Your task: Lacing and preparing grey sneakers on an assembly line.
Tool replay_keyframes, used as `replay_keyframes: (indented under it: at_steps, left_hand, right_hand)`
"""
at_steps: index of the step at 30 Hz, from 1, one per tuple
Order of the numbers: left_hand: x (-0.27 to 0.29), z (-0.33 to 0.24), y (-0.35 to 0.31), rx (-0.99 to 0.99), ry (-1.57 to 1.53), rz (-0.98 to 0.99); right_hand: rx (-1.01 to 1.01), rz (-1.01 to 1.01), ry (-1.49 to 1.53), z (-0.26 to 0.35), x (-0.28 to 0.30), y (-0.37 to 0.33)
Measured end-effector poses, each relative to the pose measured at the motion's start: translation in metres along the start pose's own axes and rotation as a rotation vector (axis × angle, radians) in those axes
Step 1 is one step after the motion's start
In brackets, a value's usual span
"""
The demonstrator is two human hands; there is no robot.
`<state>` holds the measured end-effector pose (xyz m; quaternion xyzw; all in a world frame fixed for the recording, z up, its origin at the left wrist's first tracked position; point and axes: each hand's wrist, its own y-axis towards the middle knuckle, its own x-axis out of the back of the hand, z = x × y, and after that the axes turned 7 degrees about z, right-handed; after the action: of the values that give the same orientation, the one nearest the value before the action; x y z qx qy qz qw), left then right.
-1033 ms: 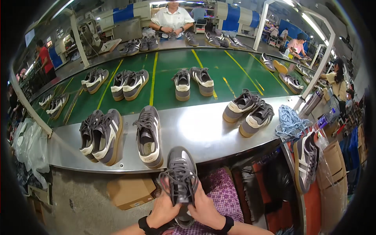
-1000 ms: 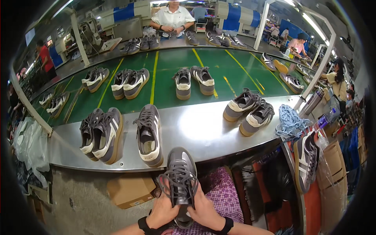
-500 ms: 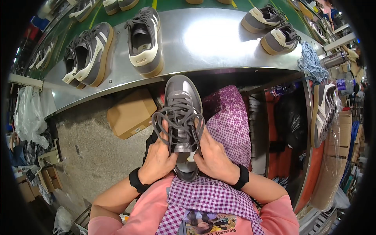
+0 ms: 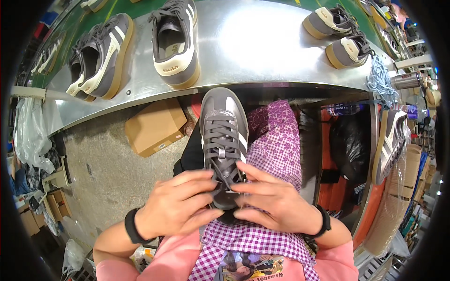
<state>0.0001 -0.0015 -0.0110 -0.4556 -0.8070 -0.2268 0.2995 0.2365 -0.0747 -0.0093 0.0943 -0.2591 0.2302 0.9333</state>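
Gry shoe point(image 4: 224, 126); purp/wht chk apron point(image 4: 262, 240); pink top point(image 4: 335, 262).

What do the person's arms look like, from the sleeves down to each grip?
The left sleeve and right sleeve are pink and end near the elbows. A black left wristband and black right wristband circle the wrists. The left grip and right grip are ungloved hands, partly motion-blurred, so small markings cannot be made out.

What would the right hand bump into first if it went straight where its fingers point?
Most likely the shoe, around its laces: the right hand points across it towards the left hand. Blurry fingers make the exact gap hard to tell.
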Motion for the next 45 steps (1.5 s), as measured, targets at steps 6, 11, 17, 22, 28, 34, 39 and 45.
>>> replay_keyframes:
  at_steps: [6,11,17,22,28,34,39,45]
  left_hand:
    - [-0.001,0.020,0.029,0.533,-0.287,-0.210]
    - [-0.006,0.022,0.043,0.504,-0.133,-0.102]
    - [-0.013,0.018,0.025,0.509,-0.268,-0.232]
    - [-0.007,0.015,0.034,0.571,-0.332,-0.102]
    - [0.016,0.032,0.043,0.481,-0.390,0.150]
    - [0.003,0.029,0.024,0.454,-0.377,-0.026]
    - [-0.009,0.009,0.013,-0.035,0.358,-0.069]
    - [-0.035,0.009,0.005,-0.137,0.467,-0.295]
  right_hand:
    - [-0.353,-0.251,-0.013,-0.019,0.007,0.037]
    - [-0.300,-0.199,-0.258,-0.033,-0.005,0.055]
    - [-0.498,-0.278,0.183,-0.039,-0.002,0.049]
    - [-0.463,-0.207,0.090,-0.023,-0.004,0.041]
    - [-0.515,0.014,0.142,-0.027,0.015,0.049]
    - [-0.405,-0.193,0.142,-0.040,0.001,0.032]
    - [-0.132,-0.141,-0.300,-0.019,0.007,0.040]
    - [-0.137,0.054,-0.665,-0.005,0.009,0.057]
